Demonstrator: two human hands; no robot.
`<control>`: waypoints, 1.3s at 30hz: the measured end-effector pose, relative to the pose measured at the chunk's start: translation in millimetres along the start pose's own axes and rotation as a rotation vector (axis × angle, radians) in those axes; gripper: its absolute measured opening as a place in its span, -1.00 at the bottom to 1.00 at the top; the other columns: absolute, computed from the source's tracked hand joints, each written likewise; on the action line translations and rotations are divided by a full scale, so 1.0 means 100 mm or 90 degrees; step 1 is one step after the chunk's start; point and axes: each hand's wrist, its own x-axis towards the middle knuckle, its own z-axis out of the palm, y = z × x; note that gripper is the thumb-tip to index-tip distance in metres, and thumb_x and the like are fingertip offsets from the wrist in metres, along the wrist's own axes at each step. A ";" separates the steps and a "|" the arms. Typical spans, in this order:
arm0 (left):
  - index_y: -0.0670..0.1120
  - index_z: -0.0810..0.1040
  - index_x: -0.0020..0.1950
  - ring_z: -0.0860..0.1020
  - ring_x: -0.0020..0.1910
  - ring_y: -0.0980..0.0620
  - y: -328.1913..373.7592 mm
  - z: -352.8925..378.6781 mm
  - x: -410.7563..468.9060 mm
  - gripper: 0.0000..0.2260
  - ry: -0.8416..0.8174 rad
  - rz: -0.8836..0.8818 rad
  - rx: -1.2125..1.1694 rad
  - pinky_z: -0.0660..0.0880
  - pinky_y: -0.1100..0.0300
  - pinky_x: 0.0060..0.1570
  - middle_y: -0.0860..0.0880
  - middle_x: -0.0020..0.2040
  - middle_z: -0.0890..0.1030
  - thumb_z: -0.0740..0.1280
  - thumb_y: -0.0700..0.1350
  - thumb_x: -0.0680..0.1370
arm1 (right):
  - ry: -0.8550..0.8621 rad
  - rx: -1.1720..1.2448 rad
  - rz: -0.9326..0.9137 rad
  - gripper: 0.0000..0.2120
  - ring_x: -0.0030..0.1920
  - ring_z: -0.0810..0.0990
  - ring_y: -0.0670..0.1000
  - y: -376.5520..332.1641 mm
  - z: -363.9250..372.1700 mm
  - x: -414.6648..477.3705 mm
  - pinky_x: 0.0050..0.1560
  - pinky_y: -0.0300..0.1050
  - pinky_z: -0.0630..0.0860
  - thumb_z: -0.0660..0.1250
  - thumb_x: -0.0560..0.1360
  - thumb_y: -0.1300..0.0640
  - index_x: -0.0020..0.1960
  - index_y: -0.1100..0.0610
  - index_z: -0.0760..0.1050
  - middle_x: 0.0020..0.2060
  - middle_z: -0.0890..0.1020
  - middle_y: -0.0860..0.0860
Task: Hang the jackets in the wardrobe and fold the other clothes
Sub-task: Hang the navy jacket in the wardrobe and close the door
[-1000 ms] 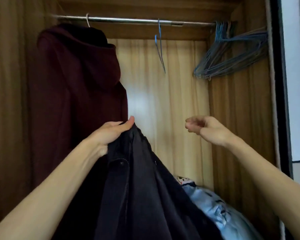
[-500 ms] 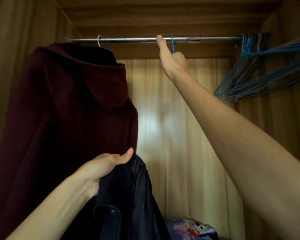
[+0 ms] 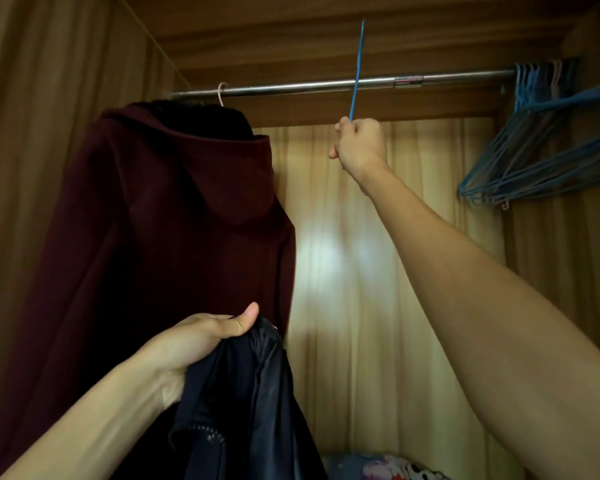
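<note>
My left hand (image 3: 201, 336) grips the collar of a dark navy jacket (image 3: 246, 407), which hangs down at the bottom centre. My right hand (image 3: 359, 145) is raised and closed around a thin blue wire hanger (image 3: 356, 69); the hanger sticks up edge-on past the metal rail (image 3: 291, 87) and is off it. A maroon hooded jacket (image 3: 160, 216) hangs from a pale hanger hook (image 3: 221, 93) at the left end of the rail, right behind my left hand.
Several blue wire hangers (image 3: 541, 147) bunch at the right end of the rail, tilted against the wardrobe's side wall. Brown wooden walls and ceiling enclose the space. Patterned fabric (image 3: 385, 467) lies on the wardrobe floor.
My right hand rose to the rail, closed on the single blue hanger and lifted it off, then dropped a little with it. The left hand keeps holding the navy jacket.
</note>
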 end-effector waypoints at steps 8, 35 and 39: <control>-0.36 0.61 0.17 0.68 0.04 -0.25 0.00 -0.02 -0.19 -0.52 0.027 -0.011 -0.022 0.68 0.02 -0.11 -0.33 0.05 0.68 0.38 0.03 0.49 | -0.151 0.333 0.270 -0.78 -0.40 0.64 0.02 0.49 -0.19 -1.33 -0.16 -0.08 0.67 0.34 0.51 0.34 0.14 0.29 0.43 -0.25 0.60 0.09; -0.32 0.60 0.09 0.68 -0.12 -0.12 -0.76 -0.84 -1.79 -0.61 -0.098 -0.306 -0.003 0.64 0.01 -0.12 -0.25 0.04 0.66 0.32 0.03 0.59 | -0.126 -0.194 0.454 -0.54 -0.59 0.14 -0.03 -0.93 -1.68 -4.59 -0.55 -0.32 0.09 0.20 0.62 -0.14 -0.17 0.16 0.67 -0.58 0.19 0.02; -0.32 0.60 0.02 0.69 -0.29 -0.10 -0.85 -0.85 -2.03 -0.64 -0.078 -0.330 0.013 0.64 0.01 -0.30 -0.23 -0.10 0.67 0.31 0.01 0.61 | -0.140 -0.078 0.487 -0.70 -0.61 0.05 -0.11 -1.29 -2.02 -4.80 -0.52 -0.43 -0.03 0.20 0.64 0.05 0.03 0.14 0.69 -0.58 0.13 -0.07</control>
